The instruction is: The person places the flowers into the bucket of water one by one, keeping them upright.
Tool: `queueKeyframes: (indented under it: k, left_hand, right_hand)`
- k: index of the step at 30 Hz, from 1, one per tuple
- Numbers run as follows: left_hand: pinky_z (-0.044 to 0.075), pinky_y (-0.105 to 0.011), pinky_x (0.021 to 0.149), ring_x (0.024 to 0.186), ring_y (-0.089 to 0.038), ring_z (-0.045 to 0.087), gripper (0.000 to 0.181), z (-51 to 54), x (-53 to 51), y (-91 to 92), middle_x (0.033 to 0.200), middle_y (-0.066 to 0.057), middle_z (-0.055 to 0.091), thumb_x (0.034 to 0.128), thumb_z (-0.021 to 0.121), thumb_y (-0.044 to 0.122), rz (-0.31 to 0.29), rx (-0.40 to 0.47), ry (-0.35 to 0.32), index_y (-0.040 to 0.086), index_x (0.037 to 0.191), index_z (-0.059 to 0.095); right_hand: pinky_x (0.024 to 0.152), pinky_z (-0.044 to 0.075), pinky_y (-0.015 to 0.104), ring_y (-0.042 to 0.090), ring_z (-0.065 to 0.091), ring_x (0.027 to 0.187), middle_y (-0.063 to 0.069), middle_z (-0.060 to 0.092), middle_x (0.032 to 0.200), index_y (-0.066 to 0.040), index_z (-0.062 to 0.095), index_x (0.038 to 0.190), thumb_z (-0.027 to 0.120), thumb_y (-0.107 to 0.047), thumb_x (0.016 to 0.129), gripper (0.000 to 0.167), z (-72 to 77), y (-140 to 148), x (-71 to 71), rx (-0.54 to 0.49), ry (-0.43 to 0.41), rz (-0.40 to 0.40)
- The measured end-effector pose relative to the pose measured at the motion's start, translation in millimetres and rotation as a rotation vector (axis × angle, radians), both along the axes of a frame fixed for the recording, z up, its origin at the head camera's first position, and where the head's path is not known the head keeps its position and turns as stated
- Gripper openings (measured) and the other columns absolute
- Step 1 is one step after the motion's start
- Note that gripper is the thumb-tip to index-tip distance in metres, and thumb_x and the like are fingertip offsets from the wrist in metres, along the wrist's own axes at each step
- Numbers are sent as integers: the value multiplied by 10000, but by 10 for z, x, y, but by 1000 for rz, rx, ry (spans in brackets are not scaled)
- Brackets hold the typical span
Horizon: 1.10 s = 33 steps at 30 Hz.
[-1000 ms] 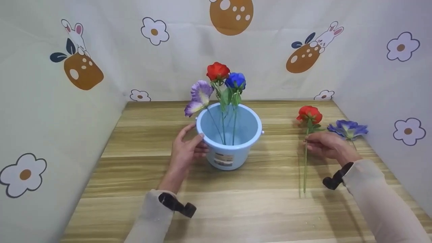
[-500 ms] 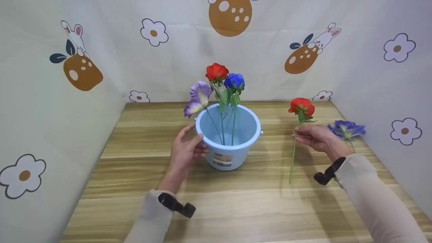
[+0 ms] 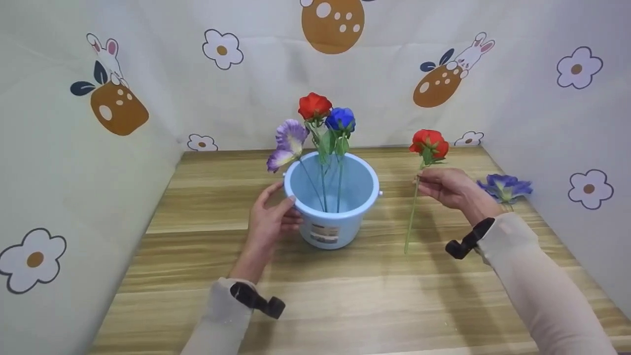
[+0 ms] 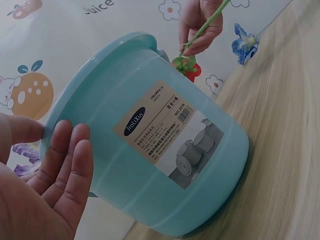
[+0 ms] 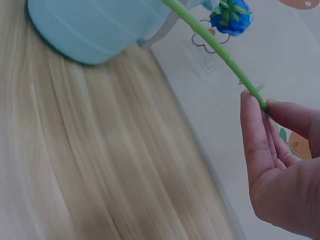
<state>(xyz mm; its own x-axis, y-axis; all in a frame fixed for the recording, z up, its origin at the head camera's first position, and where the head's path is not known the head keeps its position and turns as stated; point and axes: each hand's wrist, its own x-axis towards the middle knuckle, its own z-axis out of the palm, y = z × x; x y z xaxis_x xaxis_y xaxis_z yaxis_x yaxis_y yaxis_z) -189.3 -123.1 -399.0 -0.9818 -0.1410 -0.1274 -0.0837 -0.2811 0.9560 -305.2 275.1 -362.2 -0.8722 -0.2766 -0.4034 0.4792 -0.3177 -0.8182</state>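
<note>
My left hand [image 3: 270, 217] holds the light blue plastic bucket [image 3: 340, 230] at its left side, thumb at the rim and fingers along the outer wall. Inside the bucket stand a red artificial rose [image 3: 315, 106], a blue rose [image 3: 341, 120] and a light purple flower [image 3: 288, 143], stems leaning on the wall. To the bucket's right, my right hand [image 3: 446, 187] pinches the green stem of another red rose [image 3: 429, 144], its bloom up. The right wrist view shows thumb and fingertips on that stem [image 5: 220, 52]. Nothing else is in either hand.
A blue-purple flower [image 3: 505, 187] lies on the wooden table [image 3: 355, 301] near its right edge, behind my right wrist. Pale cloth walls [image 3: 266, 74] with printed fruit, rabbits and flowers enclose the table at back and sides. A label [image 4: 170, 135] faces front on the bucket.
My right hand has raised the red rose off the table and carried it left, toward the bucket. My left hand, the bucket and its flowers stay in place.
</note>
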Motion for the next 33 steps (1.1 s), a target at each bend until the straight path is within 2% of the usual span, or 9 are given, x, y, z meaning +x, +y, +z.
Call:
queueKeyframes:
  k: [6,16,23,28,33]
  left_hand:
    - [642,-272,550,601,-169,727,547,-3,1,3,695,-52,724,1014,690,105,2,-19,-8,139,1529,509]
    - [641,-270,548,596,-169,722,551,-5,-8,3,687,-52,724,1013,688,91,8,-11,-12,142,1531,509]
    - [637,-258,545,587,-157,719,558,-12,-11,-7,674,-40,723,1020,678,84,1,12,-2,118,1544,492]
    - [644,-273,555,593,-165,722,553,-9,-4,-4,687,-48,725,1015,686,92,10,6,-4,131,1535,501]
    - [643,-277,552,595,-173,728,537,-20,2,4,682,-50,722,1017,691,102,6,-1,1,135,1523,513]
  right_hand:
    - [757,686,284,197,795,767,121,784,805,11,747,863,539,20,1066,291,72,-82,-12,-54,-7,-14]
    - [773,685,283,201,793,787,132,784,824,18,749,880,562,12,1060,260,158,-175,-20,-96,-26,-21]
    - [785,686,295,217,799,789,145,792,839,28,763,887,609,5,1042,220,276,-284,-30,-114,-52,-45]
    - [790,684,295,218,797,788,138,790,835,10,761,885,648,-12,1027,183,347,-381,-55,-148,-68,-87]
    - [777,682,281,210,792,763,123,777,805,-2,744,861,659,-5,1022,182,384,-474,-73,-162,-50,-161]
